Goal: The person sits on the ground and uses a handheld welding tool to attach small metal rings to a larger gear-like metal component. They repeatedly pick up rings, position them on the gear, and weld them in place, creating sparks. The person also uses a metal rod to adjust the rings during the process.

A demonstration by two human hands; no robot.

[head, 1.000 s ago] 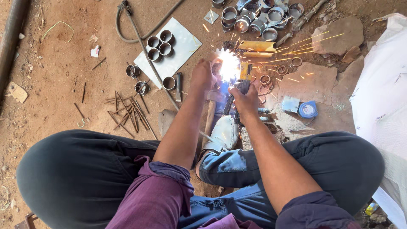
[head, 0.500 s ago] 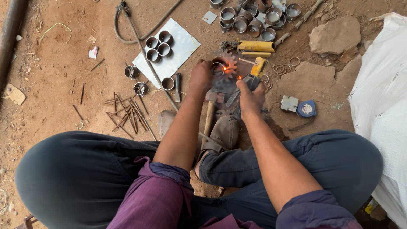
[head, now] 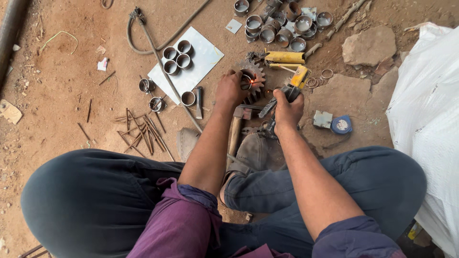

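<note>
I sit on the dirt floor with both arms stretched forward. My left hand (head: 230,89) grips a short metal ring (head: 246,82) set on a toothed gear (head: 256,76); a small orange glow shows on the ring's edge. My right hand (head: 287,108) is closed around a yellow-and-black electrode holder (head: 297,80), whose tip points at that glowing spot. A hammer with a wooden handle (head: 235,131) lies between my arms, below the gear.
A white sheet (head: 203,57) carries three metal rings (head: 176,56). More rings (head: 282,23) are heaped at the top. Used rods (head: 138,129) lie scattered at left, a cable (head: 158,52) curves past, stones (head: 368,45) and a white sack (head: 428,114) sit at right.
A second ago a bright white arc with flying sparks burned at the ring. It has died down to a small orange glow, and both hands stay in nearly the same place.
</note>
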